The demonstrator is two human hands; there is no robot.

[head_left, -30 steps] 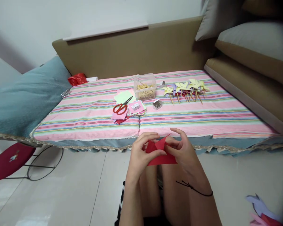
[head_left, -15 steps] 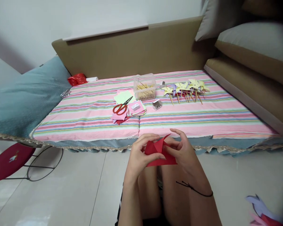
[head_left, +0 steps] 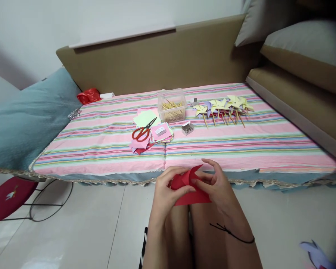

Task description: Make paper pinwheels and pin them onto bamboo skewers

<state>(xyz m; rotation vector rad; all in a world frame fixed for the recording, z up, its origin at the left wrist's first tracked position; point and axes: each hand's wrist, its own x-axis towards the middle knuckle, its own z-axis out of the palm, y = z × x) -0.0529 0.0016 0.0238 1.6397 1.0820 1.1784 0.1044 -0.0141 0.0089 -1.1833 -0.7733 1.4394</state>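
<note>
A piece of red paper is held above my knees, with its upper flaps curled inward. My left hand grips its left side, thumb across the front and fingers behind. On the right side, my right hand pinches a flap between thumb and finger, its index finger raised. Beyond the hands, red-handled scissors lie on coloured paper sheets. A clear box holds many thin wooden sticks. Beside it is a small open box of metal pins.
Several paper pinwheels on sticks lie at the right of the striped cloth. A red bag is at the far left, a red stool below. Folded purple paper shows at lower right.
The curled flap of the red paper is bent further inward and down, with my right fingertips nearer the middle. Both hands keep hold of it. The view has shifted slightly.
</note>
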